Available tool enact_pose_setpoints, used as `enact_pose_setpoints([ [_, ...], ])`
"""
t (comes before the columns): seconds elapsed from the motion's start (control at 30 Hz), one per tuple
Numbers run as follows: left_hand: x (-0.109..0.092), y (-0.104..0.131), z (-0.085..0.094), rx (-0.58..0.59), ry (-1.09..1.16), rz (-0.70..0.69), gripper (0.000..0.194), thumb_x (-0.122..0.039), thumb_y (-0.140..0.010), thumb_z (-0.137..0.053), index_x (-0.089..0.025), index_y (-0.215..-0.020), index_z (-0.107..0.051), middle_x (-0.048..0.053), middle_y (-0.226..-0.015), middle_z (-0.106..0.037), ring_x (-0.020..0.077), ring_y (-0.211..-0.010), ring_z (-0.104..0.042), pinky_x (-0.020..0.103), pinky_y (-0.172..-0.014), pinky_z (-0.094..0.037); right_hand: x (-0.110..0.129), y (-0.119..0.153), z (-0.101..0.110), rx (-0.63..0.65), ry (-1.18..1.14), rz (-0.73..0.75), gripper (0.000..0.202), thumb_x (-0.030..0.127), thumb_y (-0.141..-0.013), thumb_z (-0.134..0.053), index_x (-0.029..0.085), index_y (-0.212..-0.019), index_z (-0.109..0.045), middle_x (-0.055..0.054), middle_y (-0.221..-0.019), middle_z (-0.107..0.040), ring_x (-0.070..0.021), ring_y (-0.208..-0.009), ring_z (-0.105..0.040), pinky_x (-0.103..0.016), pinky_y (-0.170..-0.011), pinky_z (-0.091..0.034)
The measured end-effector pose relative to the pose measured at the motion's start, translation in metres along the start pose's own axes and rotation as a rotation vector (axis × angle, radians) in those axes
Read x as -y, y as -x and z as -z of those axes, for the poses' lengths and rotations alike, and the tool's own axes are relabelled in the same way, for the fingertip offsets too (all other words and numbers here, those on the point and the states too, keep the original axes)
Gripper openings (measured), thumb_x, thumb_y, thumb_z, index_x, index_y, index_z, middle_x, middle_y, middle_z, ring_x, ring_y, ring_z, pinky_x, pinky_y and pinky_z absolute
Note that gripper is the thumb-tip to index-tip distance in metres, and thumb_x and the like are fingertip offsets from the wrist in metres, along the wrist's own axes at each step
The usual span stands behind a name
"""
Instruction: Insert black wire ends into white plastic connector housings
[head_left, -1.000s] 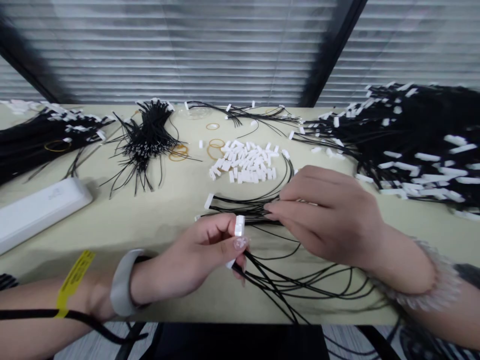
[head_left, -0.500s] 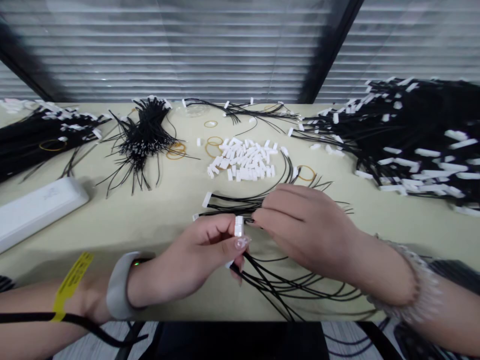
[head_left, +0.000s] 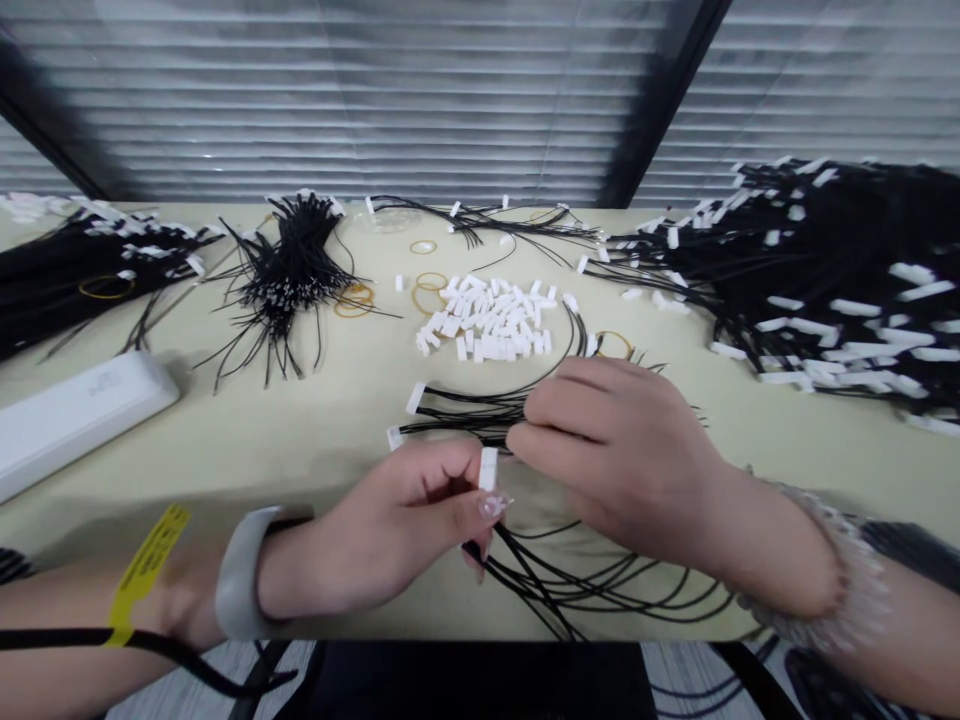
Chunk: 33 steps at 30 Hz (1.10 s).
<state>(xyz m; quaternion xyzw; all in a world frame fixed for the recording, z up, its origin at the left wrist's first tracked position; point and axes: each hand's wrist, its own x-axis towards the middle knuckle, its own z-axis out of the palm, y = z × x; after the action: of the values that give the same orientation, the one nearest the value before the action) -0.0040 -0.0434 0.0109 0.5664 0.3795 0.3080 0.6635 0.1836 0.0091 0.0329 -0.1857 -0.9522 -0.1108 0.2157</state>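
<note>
My left hand (head_left: 405,525) pinches a small white connector (head_left: 488,468) upright between thumb and forefinger. Black wires (head_left: 555,580) run out from beneath these fingers toward the lower right. Close by on the right, my right hand (head_left: 607,450) is closed, its fingertips just beside the connector; whatever they grip is too small or hidden to name. Behind both hands, wire bundles with white end connectors (head_left: 416,398) lie on the table, partly covered by my right hand. A heap of loose white connectors (head_left: 495,318) sits farther back.
A large pile of black wires (head_left: 840,250) with white connectors covers the back right. At the back left are a standing wire bunch (head_left: 289,265) and another wire pile (head_left: 45,275). A white case (head_left: 82,415) lies at left. Rubber bands (head_left: 429,290) lie near the heap.
My left hand has shifted slightly right and down, and the connector in it shows a plainer face. My right hand has barely moved.
</note>
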Motion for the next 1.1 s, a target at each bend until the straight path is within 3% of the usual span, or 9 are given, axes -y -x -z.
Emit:
enact_pose_setpoints([
  [0.43,-0.0009,0.0012,-0.0005,0.061,-0.127,-0.033,0.019,-0.022,-0.085,-0.048,-0.015,-0.067,-0.05,-0.002,-0.063,-0.053,0.0092,-0.06,-0.048,0.02,-0.058,-0.04,0.0022,-0.0012,0.0038,-0.013,0.004,0.049,0.018,0.012,-0.08,-0.043,0.017,-0.066,-0.053,0.0,-0.062,-0.044,-0.0139,-0.064,-0.031,-0.029,-0.055,-0.021],
  [0.53,-0.0026,0.0015,-0.0009,0.058,-0.167,-0.046,0.02,-0.021,-0.085,-0.048,-0.015,-0.066,-0.05,-0.002,-0.062,-0.053,0.0091,-0.059,-0.047,0.02,-0.057,-0.039,0.0008,-0.0019,0.0016,-0.026,-0.112,0.027,0.02,0.008,-0.077,-0.042,0.017,-0.067,-0.056,0.0,-0.065,-0.048,-0.0129,-0.062,-0.033,-0.028,-0.056,-0.026],
  [0.67,-0.0035,0.0013,-0.0012,0.001,-0.173,-0.047,0.02,-0.024,-0.084,-0.048,-0.015,-0.067,-0.049,-0.002,-0.061,-0.052,0.0099,-0.058,-0.049,0.022,-0.056,-0.041,-0.0018,-0.0032,-0.001,-0.029,-0.389,-0.109,0.023,0.006,-0.08,-0.042,0.014,-0.07,-0.061,-0.002,-0.068,-0.052,-0.0104,-0.065,-0.042,-0.024,-0.062,-0.034],
  [0.9,-0.0002,0.0008,-0.001,-0.08,0.044,0.028,0.023,-0.041,-0.084,-0.048,-0.018,-0.084,-0.047,-0.004,-0.064,-0.046,0.0087,-0.054,-0.046,0.019,-0.048,-0.045,-0.0033,-0.0012,-0.0005,-0.026,-0.585,-0.254,0.017,0.011,-0.083,-0.05,0.013,-0.067,-0.055,0.002,-0.064,-0.049,-0.0042,-0.06,-0.042,-0.017,-0.056,-0.032],
  [1.1,0.001,0.0006,-0.0011,-0.128,0.203,0.099,0.038,-0.053,-0.08,-0.047,-0.017,-0.075,-0.054,-0.002,-0.069,-0.047,0.008,-0.054,-0.044,0.017,-0.044,-0.044,0.0,-0.0006,-0.0023,0.062,-0.54,-0.244,0.019,0.012,-0.084,-0.047,0.012,-0.067,-0.056,0.001,-0.066,-0.051,-0.006,-0.064,-0.044,-0.018,-0.058,-0.033],
])
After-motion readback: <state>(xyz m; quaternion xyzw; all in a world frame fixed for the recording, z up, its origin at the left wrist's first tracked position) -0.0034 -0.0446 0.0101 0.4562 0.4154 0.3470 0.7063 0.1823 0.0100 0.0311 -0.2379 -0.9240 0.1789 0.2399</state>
